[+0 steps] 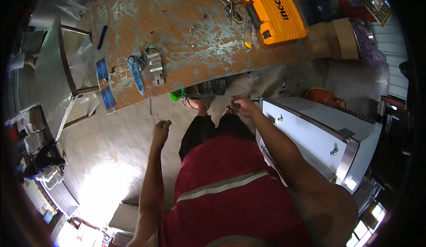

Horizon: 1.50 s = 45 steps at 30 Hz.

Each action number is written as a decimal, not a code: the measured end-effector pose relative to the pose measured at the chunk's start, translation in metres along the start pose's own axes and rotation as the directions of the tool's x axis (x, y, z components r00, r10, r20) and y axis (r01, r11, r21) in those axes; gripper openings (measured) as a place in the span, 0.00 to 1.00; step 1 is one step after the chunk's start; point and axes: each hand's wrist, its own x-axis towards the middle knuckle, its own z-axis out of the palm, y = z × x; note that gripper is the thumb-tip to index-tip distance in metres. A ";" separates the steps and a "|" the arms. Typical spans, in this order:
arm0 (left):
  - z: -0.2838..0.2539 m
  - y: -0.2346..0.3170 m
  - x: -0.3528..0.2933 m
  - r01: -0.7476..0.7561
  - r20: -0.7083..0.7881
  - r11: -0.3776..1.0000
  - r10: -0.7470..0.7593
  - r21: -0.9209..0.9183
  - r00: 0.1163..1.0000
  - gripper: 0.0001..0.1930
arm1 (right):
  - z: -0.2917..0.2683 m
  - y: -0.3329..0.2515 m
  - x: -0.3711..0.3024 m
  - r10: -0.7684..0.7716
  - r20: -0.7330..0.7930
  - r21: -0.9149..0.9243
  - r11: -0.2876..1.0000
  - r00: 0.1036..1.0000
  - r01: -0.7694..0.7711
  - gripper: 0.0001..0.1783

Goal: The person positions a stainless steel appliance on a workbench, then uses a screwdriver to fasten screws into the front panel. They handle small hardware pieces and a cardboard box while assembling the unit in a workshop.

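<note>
My left hand [161, 130] hangs over the floor in front of the workbench, its fingers curled in and nothing visible in them. My right hand [242, 106] is closed near the bench's front edge, fingers pinched together at something small and dark that I cannot make out. Just right of it stands a white panelled cabinet [301, 134] with metal bolt-like fittings [334, 151] sticking out of its face. Neither hand touches the workbench [177, 29].
On the bench lie an orange tool case [279, 14], a utility knife [247, 33], pliers [233, 12], a blue-handled tool [136, 75], metal brackets [156, 69] and a blue marker [102, 37]. A green container [177, 94] sits below. A metal frame [66, 65] stands left; an orange bucket-like thing [324, 97] stands right.
</note>
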 end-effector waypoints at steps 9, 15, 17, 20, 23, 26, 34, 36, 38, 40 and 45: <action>0.139 -0.098 -0.068 0.133 0.133 0.979 -0.154 0.154 0.979 0.20 | -0.077 0.102 0.185 -0.117 -0.157 0.029 0.992 0.981 0.123 0.18; 0.162 -0.112 -0.075 0.142 0.137 0.979 -0.162 0.144 0.977 0.21 | -0.114 0.157 0.232 -0.091 -0.262 0.204 0.968 0.961 0.147 0.25; 0.157 -0.103 -0.076 0.149 0.124 0.976 -0.170 0.161 0.978 0.21 | -0.123 0.159 0.204 -0.135 -0.127 0.037 0.989 0.983 0.141 0.04; 0.143 -0.079 -0.075 0.076 0.146 0.979 -0.105 0.191 0.984 0.22 | -0.129 0.149 0.117 -0.137 -0.161 -0.360 0.930 0.977 0.072 0.07; 0.127 -0.049 -0.083 -0.024 0.159 0.978 -0.010 0.209 0.987 0.22 | -0.129 0.127 0.031 0.167 -0.270 -0.155 0.964 0.948 -0.214 0.06; 0.112 -0.009 -0.072 -0.131 0.152 0.968 0.099 0.216 0.983 0.22 | -0.115 0.091 -0.023 -0.010 -0.396 -0.283 0.953 0.918 -0.112 0.06; 0.063 0.064 -0.035 -0.270 0.190 0.963 0.261 0.023 0.947 0.17 | -0.015 -0.072 -0.057 -0.708 -0.104 -0.488 0.648 0.698 0.585 0.07; 0.050 0.079 -0.021 -0.103 0.300 0.966 0.174 -0.237 0.938 0.15 | 0.023 -0.118 -0.050 -0.763 -0.065 -0.522 0.575 0.643 0.630 0.07; 0.039 0.097 -0.003 0.150 0.432 0.820 0.128 -0.553 0.893 0.14 | 0.057 -0.159 -0.048 -0.798 -0.010 -0.517 0.520 0.603 0.680 0.08; 0.027 0.110 0.015 -0.041 0.301 0.876 0.208 -0.480 0.931 0.13 | 0.087 -0.186 -0.045 -0.796 0.021 -0.451 0.533 0.605 0.717 0.07; 0.011 0.157 0.074 -0.620 -0.074 0.747 0.651 0.241 0.755 0.12 | 0.117 -0.214 -0.034 -0.796 0.075 -0.398 0.528 0.601 0.750 0.07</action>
